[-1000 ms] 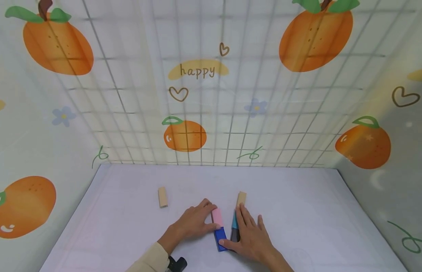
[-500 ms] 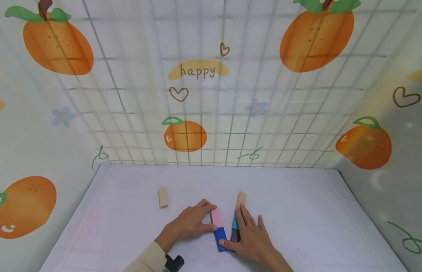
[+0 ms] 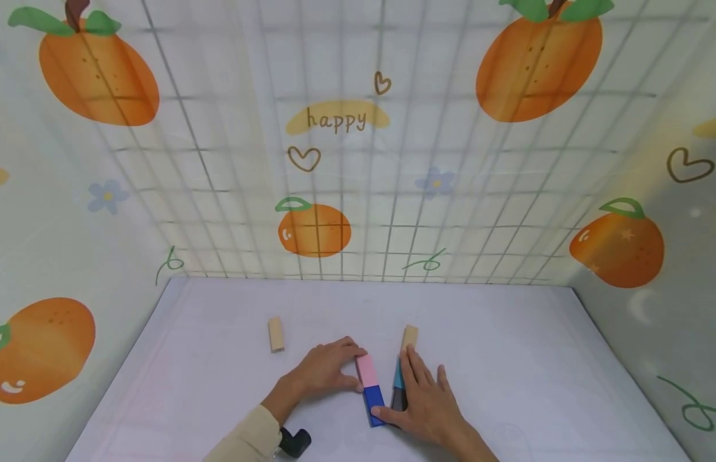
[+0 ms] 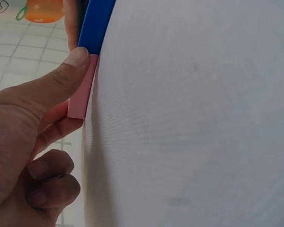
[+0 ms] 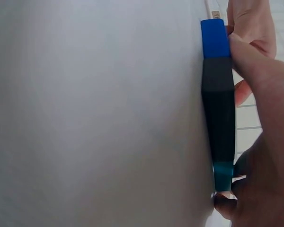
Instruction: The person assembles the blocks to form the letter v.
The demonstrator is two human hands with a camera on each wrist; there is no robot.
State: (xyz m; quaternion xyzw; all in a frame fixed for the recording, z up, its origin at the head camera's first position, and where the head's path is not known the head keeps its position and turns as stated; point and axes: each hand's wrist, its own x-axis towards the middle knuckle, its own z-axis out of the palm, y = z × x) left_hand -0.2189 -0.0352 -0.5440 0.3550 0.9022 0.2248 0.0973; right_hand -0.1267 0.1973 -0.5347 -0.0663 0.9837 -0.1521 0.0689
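Note:
Two rows of wooden blocks form a narrow V on the white table [image 3: 485, 359] in the head view. The left row has a pink block [image 3: 366, 370] end to end with a blue block [image 3: 374, 404]. In the other row, a dark grey block [image 3: 399, 399], a teal block [image 3: 398, 375] and a plain wood block [image 3: 410, 336] run away from me. My left hand [image 3: 323, 369] pinches the pink block, thumb beside its joint with the blue block [image 4: 95, 26]. My right hand [image 3: 433, 401] lies along the grey and teal blocks, fingers extended, thumb touching the blue block.
Another plain wood block [image 3: 276, 335] lies apart, farther back on the left. A black device [image 3: 294, 443] sits at my left wrist. Behind the table's back edge hangs a white curtain [image 3: 231, 212] printed with oranges, with side panels left and right.
My left hand has shifted slightly left, and the pink block has moved a little left with it. It now lines up more closely with the blue block. My right hand has stayed put.

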